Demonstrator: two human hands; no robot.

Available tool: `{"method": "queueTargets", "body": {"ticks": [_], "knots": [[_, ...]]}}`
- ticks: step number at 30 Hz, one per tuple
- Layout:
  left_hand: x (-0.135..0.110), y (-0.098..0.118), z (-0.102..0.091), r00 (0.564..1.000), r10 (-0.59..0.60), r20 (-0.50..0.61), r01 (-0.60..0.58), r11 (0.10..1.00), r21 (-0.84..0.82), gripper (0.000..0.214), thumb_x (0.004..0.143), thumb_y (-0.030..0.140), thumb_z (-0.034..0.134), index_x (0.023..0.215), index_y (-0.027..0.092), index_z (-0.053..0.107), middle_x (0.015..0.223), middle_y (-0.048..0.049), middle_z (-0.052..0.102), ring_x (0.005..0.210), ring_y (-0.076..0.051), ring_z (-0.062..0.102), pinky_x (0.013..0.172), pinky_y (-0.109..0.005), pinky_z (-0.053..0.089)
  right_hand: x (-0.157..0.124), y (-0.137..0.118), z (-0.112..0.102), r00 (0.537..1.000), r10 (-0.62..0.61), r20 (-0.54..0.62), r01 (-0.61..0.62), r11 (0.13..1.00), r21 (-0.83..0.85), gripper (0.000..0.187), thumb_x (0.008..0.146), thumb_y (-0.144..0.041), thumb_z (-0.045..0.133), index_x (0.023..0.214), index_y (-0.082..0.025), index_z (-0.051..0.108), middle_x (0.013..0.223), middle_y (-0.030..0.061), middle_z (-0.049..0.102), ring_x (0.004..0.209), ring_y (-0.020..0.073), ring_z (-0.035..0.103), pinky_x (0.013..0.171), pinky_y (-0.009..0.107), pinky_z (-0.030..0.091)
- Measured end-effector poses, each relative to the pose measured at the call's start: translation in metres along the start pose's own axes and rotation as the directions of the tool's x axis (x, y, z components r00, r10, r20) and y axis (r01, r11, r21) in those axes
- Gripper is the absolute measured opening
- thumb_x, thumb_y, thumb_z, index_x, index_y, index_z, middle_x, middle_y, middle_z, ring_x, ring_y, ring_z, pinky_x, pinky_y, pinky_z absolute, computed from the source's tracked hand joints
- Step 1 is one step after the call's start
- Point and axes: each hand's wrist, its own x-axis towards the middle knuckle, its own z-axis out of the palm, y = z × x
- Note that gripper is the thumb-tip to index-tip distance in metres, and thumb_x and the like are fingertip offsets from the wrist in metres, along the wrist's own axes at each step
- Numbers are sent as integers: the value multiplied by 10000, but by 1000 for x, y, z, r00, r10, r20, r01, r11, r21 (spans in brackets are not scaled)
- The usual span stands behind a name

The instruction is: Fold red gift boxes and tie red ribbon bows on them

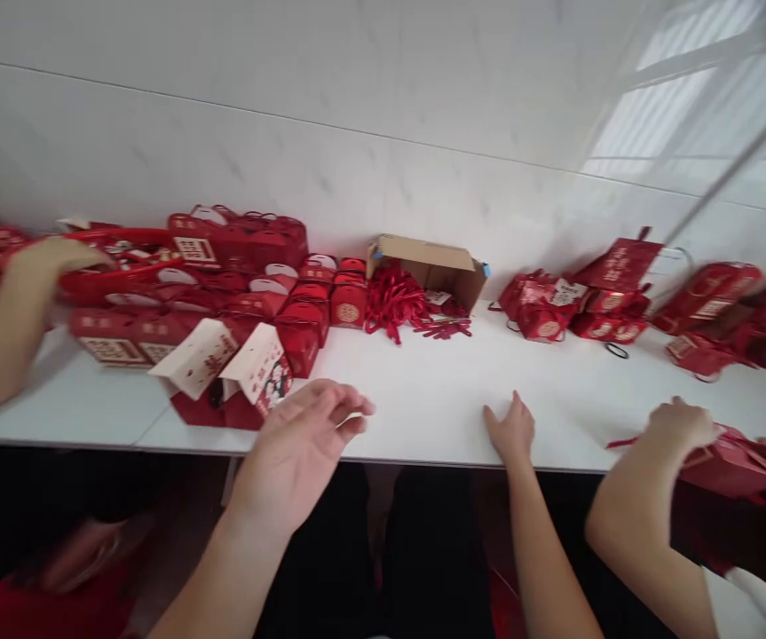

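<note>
My left hand (306, 439) hovers over the front edge of the white table (436, 399), fingers loosely spread and holding nothing. It is just right of an open red gift box (236, 377) whose white-lined flaps stand up. My right hand (512, 430) rests on the table near its front edge, fingers stretched out and empty. Bare white tabletop lies between my two hands.
Several folded red gift boxes (256, 275) are stacked at the back left, where another person's hand (50, 262) reaches in. A cardboard box (429, 266) spilling red ribbons (396, 302) lies at the back centre. More red boxes (588, 302) are at the right, where another person's hand (679, 426) holds one (732, 461).
</note>
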Motion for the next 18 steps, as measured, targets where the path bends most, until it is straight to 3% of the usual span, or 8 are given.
{"method": "queueTargets", "body": {"ticks": [9, 13, 18], "knots": [[-1, -10, 4, 996, -32, 88, 37, 998, -54, 66, 732, 218, 738, 732, 152, 735, 746, -22, 703, 782, -138, 668, 761, -214, 521, -5, 6, 2, 1000, 19, -10, -20, 999, -27, 761, 762, -455, 511, 1389, -66, 325, 1333, 250, 447, 1262, 397, 375, 1019, 512, 296], [-3, -9, 4, 992, -43, 122, 55, 994, -92, 172, 753, 273, 711, 659, 144, 649, 661, 1, 618, 719, -132, 630, 680, -217, 505, -6, 4, 0, 999, 46, 23, -46, 999, -20, 764, 776, -478, 483, 1403, -83, 299, 1368, 234, 413, 1294, 394, 334, 1032, 519, 280], [-5, -29, -23, 988, -153, 31, 154, 986, -60, 236, 720, 155, 731, 594, 150, 532, 552, 40, 517, 601, -90, 565, 587, -175, 459, -7, 1, -5, 997, 62, 50, -62, 998, -7, 775, 783, -487, 472, 1414, -78, 286, 1386, 233, 395, 1309, 391, 315, 1046, 515, 271]]}}
